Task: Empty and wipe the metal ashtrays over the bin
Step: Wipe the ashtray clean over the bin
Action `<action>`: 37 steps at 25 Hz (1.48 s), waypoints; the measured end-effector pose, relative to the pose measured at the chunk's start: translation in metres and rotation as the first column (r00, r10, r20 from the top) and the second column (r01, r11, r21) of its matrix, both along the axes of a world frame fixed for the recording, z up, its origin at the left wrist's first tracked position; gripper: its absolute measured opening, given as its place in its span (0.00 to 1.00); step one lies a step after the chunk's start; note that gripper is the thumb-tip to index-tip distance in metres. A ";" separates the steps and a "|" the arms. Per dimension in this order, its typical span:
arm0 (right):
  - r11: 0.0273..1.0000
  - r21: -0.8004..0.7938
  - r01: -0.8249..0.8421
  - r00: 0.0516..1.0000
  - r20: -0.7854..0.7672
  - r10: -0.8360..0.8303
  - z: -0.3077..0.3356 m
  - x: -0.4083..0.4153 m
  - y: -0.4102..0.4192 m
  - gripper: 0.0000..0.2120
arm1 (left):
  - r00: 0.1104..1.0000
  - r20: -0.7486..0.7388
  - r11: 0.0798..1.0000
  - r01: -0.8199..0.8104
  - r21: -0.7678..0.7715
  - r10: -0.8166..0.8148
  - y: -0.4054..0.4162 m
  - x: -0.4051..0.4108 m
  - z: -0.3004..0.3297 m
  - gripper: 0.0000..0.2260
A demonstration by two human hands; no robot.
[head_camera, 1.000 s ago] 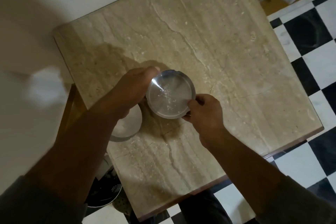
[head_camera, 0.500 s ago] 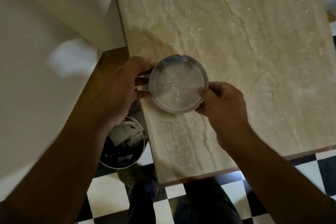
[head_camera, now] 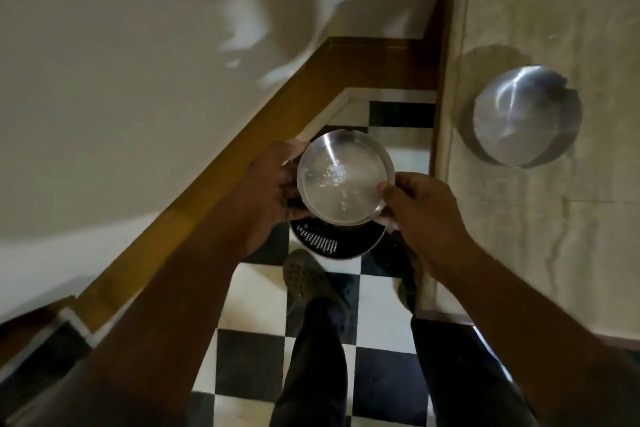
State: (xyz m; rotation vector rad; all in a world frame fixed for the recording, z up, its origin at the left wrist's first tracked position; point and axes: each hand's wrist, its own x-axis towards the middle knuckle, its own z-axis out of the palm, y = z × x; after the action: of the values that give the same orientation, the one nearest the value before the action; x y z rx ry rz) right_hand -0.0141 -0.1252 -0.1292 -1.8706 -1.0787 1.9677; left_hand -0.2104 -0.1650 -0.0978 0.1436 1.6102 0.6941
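Observation:
A round metal ashtray (head_camera: 341,177) with pale ash specks on its bottom is held level between both hands. My left hand (head_camera: 268,194) grips its left rim and my right hand (head_camera: 419,211) grips its right rim. It hangs directly above a black perforated bin (head_camera: 332,243) on the floor, which it mostly hides. A second metal ashtray (head_camera: 523,118) rests on the marble table (head_camera: 571,253) to the right, apart from both hands.
The table's left edge runs just right of the bin. A wooden skirting (head_camera: 242,149) and pale wall close in the left side. My feet in grey shoes (head_camera: 311,284) stand on the black-and-white checkered floor (head_camera: 249,357) behind the bin.
Both hands carried the ashtray off the table to the left and over the bin. The view swung left and down; the second ashtray now lies uncovered on the table.

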 end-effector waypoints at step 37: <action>0.046 0.558 -0.829 0.404 0.540 0.738 -0.060 0.023 -0.001 0.41 | 0.440 -0.480 0.531 0.845 -0.066 -0.759 -0.017 -0.010 -0.128 0.60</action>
State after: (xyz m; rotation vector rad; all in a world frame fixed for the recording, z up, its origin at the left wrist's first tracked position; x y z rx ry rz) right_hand 0.0088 -0.1266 -0.1894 -0.7959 -2.8932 1.1299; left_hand -0.2208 -0.1820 -0.2253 1.2457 1.6483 0.0092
